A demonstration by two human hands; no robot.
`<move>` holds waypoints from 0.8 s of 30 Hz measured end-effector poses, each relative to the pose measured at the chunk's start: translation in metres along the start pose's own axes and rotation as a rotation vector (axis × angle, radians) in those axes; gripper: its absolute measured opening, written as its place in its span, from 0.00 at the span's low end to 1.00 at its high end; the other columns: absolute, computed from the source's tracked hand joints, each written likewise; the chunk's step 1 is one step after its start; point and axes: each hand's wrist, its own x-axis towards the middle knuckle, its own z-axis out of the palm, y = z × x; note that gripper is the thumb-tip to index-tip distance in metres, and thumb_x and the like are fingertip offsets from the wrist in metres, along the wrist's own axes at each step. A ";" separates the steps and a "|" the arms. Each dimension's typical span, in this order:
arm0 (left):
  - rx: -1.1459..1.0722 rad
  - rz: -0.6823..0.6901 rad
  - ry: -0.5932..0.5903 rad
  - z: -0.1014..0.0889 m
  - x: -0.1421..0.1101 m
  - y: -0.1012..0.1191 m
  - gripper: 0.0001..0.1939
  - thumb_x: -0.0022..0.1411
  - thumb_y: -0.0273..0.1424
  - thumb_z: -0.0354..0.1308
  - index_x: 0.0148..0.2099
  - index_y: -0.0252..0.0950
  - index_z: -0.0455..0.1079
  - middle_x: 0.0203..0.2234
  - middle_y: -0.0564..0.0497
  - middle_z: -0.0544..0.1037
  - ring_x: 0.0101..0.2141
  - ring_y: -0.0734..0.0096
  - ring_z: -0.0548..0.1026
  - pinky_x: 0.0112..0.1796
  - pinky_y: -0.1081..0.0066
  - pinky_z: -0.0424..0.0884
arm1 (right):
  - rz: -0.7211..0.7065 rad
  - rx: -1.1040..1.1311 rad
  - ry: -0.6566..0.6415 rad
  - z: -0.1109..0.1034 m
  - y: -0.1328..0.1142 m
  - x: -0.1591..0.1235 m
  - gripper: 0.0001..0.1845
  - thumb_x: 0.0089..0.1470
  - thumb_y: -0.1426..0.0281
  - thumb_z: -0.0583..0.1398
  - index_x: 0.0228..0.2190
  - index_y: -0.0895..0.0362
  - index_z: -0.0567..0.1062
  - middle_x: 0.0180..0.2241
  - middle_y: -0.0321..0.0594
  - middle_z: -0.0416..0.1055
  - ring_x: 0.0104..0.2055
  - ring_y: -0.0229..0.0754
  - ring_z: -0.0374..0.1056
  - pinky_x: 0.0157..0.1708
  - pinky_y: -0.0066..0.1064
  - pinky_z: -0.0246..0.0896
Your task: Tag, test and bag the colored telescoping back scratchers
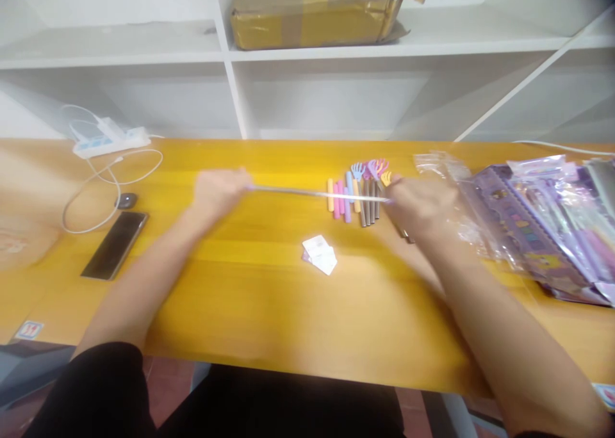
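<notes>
Between my two fists a thin metal rod is stretched level above the table, apparently an extended telescopic back scratcher [293, 191]. My left hand [218, 189] is closed around one end, where a bit of purple shows. The other end is in my closed right hand [423, 202], also with a purple tint beside the fist. Both hands are blurred, and the rod's tips are hidden in them. Below the rod, near my right hand, lie several hand-shaped back scratcher heads [378, 168] on metal rods and several pastel handle sleeves [337, 200]. White cards [321, 253] lie nearer to me.
On the right are clear plastic bags [461, 175] and a purple printed box [528, 220] full of packaged items. A phone [115, 246], a mouse [127, 200] and a power strip [111, 141] with cables sit left. A wrapped parcel [312, 15] rests on the shelf.
</notes>
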 end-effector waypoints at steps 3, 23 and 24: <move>0.100 -0.103 -0.017 -0.011 0.005 -0.083 0.27 0.77 0.38 0.46 0.23 0.37 0.58 0.16 0.53 0.59 0.23 0.70 0.51 0.28 0.67 0.43 | 0.387 -0.124 0.021 -0.006 0.076 -0.001 0.28 0.67 0.75 0.51 0.15 0.53 0.54 0.17 0.34 0.51 0.23 0.37 0.44 0.30 0.36 0.42; 0.049 -0.127 -0.076 0.013 -0.003 -0.104 0.32 0.77 0.47 0.47 0.21 0.36 0.55 0.17 0.53 0.63 0.26 0.70 0.55 0.29 0.70 0.41 | 0.548 -0.144 0.022 -0.018 0.119 -0.007 0.32 0.67 0.72 0.54 0.12 0.53 0.54 0.14 0.34 0.51 0.21 0.36 0.44 0.29 0.36 0.44; 0.055 -0.125 -0.072 0.014 -0.004 -0.104 0.32 0.77 0.47 0.47 0.21 0.36 0.55 0.17 0.53 0.63 0.26 0.70 0.55 0.29 0.70 0.41 | 0.540 -0.150 0.027 -0.018 0.119 -0.007 0.32 0.67 0.71 0.55 0.12 0.53 0.54 0.14 0.33 0.51 0.21 0.36 0.44 0.29 0.35 0.44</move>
